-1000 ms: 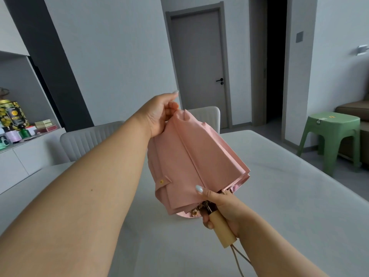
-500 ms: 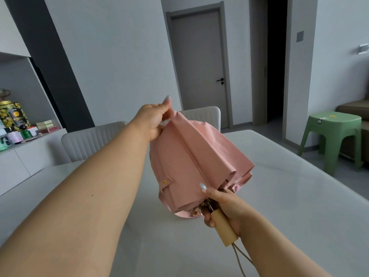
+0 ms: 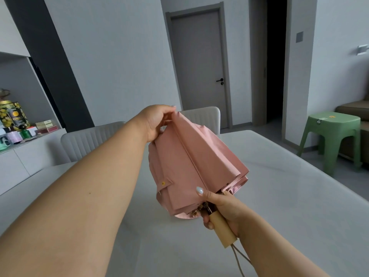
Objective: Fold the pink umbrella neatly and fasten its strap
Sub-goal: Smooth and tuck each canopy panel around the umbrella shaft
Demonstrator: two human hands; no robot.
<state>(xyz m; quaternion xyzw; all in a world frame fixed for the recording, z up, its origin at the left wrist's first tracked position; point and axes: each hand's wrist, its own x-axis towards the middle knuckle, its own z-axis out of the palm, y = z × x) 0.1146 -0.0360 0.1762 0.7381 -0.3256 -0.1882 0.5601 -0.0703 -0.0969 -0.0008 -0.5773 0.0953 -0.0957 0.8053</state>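
You are mid-fold: your left hand (image 3: pixel 154 122) pinches the tip of the pink umbrella (image 3: pixel 191 166) held above the table (image 3: pixel 279 196); your right hand (image 3: pixel 221 208) grips its wooden handle (image 3: pixel 222 229); next, probably smooth the loose pleats, then wrap the unfastened strap (image 3: pixel 164 183).

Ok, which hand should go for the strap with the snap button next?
Probably the left hand: it only pinches the pink umbrella at its tip, on the strap's side. The right hand grips the wooden handle, steadying everything.
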